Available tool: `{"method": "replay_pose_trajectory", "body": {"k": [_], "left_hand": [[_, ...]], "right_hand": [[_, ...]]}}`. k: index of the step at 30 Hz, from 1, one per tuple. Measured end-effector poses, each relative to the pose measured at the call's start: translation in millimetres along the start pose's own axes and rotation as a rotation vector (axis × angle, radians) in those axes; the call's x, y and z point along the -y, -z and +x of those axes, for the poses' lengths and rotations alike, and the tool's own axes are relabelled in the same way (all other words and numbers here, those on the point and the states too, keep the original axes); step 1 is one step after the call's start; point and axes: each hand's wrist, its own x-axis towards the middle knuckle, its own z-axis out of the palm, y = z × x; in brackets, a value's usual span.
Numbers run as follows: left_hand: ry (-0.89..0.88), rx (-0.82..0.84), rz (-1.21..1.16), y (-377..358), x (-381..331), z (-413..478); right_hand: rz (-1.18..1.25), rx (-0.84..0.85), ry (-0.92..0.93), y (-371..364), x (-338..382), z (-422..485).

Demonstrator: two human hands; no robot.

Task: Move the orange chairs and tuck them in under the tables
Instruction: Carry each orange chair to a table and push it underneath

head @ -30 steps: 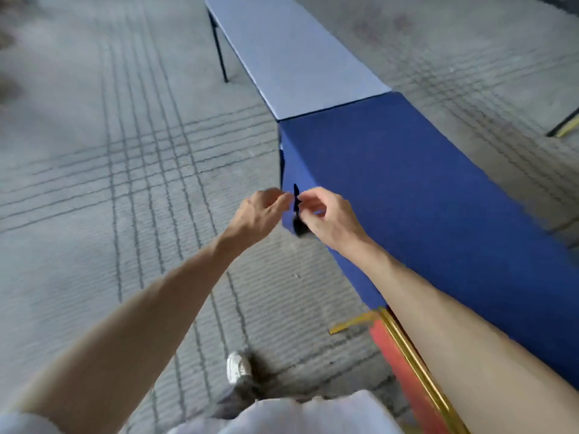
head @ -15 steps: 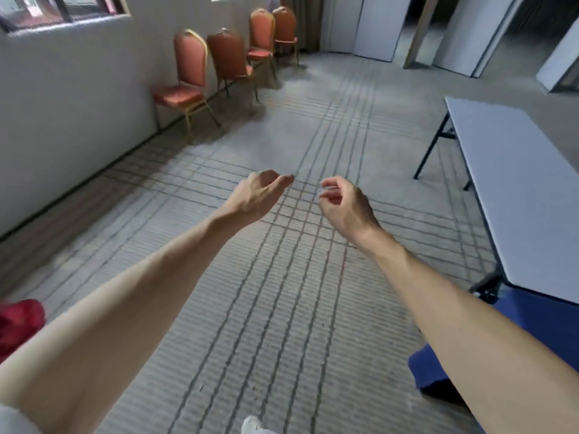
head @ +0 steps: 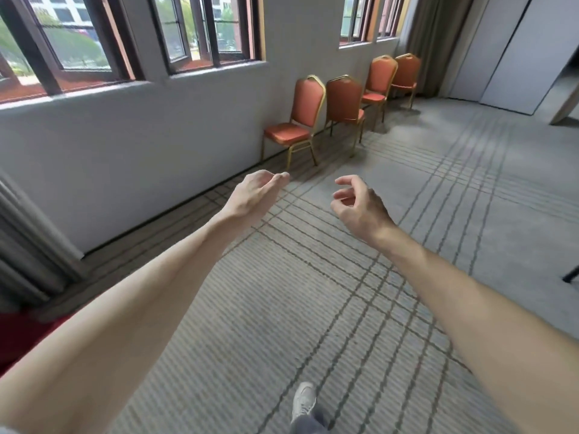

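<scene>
Head view of a room. A grey carpet (head: pixel 313 308) with dark grid lines fills the lower and right parts of the frame. A pale wall (head: pixel 141 145) runs from the left edge to the upper centre, with dark-framed windows (head: pixel 78 36) above it. Pale partition panels (head: pixel 501 48) stand at the upper right, with a brown curtain (head: pixel 435 42) just left of them. A second, grey curtain (head: pixel 25 245) hangs at the left edge, and a red surface (head: pixel 18 336), cut off by the frame, lies below it.

Four orange chairs with gold frames stand upright in a row along the wall, above centre. None is under a table.
- The nearest chair (head: pixel 308 101) has its seat toward the lower left of the frame.
- The second chair (head: pixel 344 95), just beside it, shows the rear of its backrest, with its seat toward the right.
- The third chair (head: pixel 380 75) and the fourth chair (head: pixel 406 68) stand further up and right. Each seat lies lower left of its backrest.

Both bare forearms reach from the bottom corners toward mid-frame. The left hand (head: pixel 253 194) and the right hand (head: pixel 360 205) hover apart over the carpet, below the chairs and well short of them. Each has loosely curled fingers and holds nothing. A white shoe (head: pixel 303 399) rests on the carpet at the bottom centre.
</scene>
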Motion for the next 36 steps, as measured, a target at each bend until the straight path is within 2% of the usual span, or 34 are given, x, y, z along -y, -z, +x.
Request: {"method": "replay_pose_trajectory", "body": {"k": [6,16,21,26,36], "left_hand": [[-0.002,0.006,0.081,-13.9,-7.3,157.7],[-0.068,-0.026,0.031,-36.5,-24.3,411.6],[-0.126,0.000,0.017,-52.0,-5.9,554.7],[-0.080,0.063,-0.090,-66.9,26.7,693.7],[-0.047,0.181,-0.044,-102.0,61.9,929.9]], "right_hand": [[0.149,0.014,-0.004,-14.0,-7.8,167.6],[0.120,-0.015,0.006,-6.0,-29.3,409.4],[0.076,-0.043,-0.003,-22.3,-57.1,545.9],[0.064,-0.074,-0.049,-37.7,-75.9,677.0],[0.104,-0.138,-0.131,-51.8,-126.1,906.5]]}}
